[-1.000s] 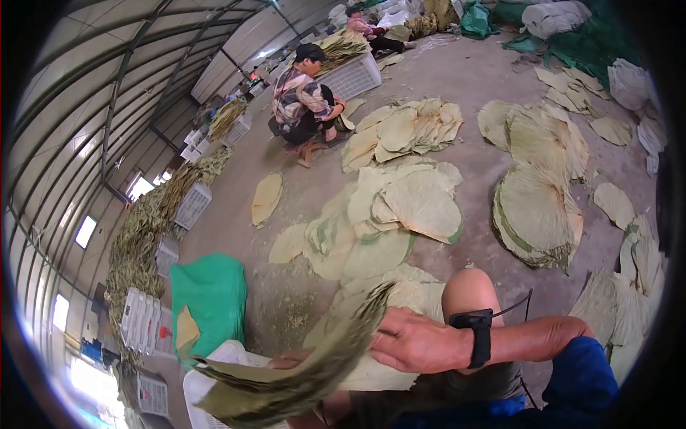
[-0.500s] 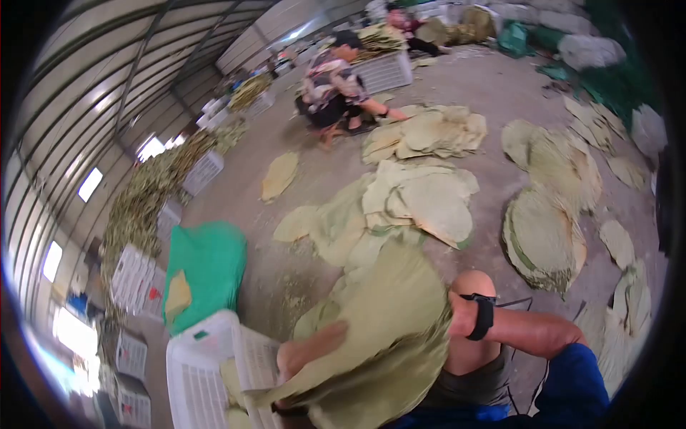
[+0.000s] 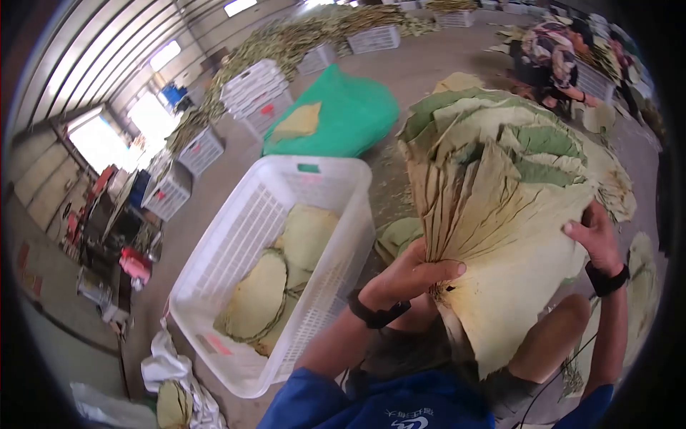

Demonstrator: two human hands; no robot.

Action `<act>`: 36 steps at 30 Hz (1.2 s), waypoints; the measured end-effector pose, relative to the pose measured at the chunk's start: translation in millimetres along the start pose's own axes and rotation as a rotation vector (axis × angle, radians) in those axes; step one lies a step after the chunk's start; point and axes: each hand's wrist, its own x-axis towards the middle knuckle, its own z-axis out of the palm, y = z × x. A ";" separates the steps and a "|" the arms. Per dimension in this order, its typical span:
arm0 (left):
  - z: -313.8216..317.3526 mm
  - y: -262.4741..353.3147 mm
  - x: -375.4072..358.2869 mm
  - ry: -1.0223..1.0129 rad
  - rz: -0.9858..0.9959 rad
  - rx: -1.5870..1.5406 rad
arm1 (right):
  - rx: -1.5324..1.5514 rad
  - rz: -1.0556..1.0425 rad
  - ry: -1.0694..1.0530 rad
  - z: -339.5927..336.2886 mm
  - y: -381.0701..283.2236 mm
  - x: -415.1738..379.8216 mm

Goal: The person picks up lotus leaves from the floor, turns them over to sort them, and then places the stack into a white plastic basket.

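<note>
A thick stack of large dried leaves (image 3: 500,193), pale yellow-green with darker green patches, is held up in front of my body. My left hand (image 3: 411,275) grips its lower left edge, thumb on top near a small dark hole. At the stack's right edge, my right hand (image 3: 599,236) is closed on it, thumb on the near face. Left of the stack stands a white plastic basket (image 3: 193,264). Inside the basket are several round leaves (image 3: 257,297) lying flat.
Behind the basket lies a green sack (image 3: 350,114) with a leaf on it. White crates (image 3: 257,93) and a long leaf heap (image 3: 286,39) are farther back. A co-worker (image 3: 554,61) crouches at upper right. White cloth (image 3: 175,372) lies at lower left.
The view has swung left, bringing the whole basket into sight. The leaf stack is now lifted and spread upright between both hands, where before it was tilted low over the basket's edge.
</note>
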 end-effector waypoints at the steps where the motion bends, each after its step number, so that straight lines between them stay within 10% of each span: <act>1: -7.2 5.1 -8.8 -0.008 -0.019 -0.034 | 0.125 0.070 -0.140 -0.5 7.5 3.9; 10: -91.6 63.1 -64.5 0.154 -0.143 -0.091 | 0.242 0.273 -0.338 120.2 -40.1 38.8; 12: -152.6 38.6 -79.9 0.076 0.423 1.050 | 0.306 0.305 -0.322 157.9 -54.0 52.1; 13: -164.3 36.5 -85.1 0.081 0.427 1.046 | 0.299 0.305 -0.325 172.6 -58.4 59.5; 15: -180.5 36.3 -91.5 0.547 0.132 -0.270 | 0.454 0.312 -0.355 197.7 -63.3 74.4; 18: -166.7 55.1 -118.0 0.446 0.235 -0.588 | 0.655 0.343 -0.325 230.7 -65.0 92.9; 22: -189.7 39.7 -155.9 0.456 0.031 -0.103 | 0.748 0.382 -0.365 274.8 -52.7 107.5; 26: -200.4 48.5 -184.0 0.571 0.010 -0.556 | 0.691 0.459 -0.342 317.5 -36.3 112.6; 36: -279.1 41.1 -199.2 0.846 -0.159 -0.137 | 0.794 0.463 -0.409 414.6 9.3 112.4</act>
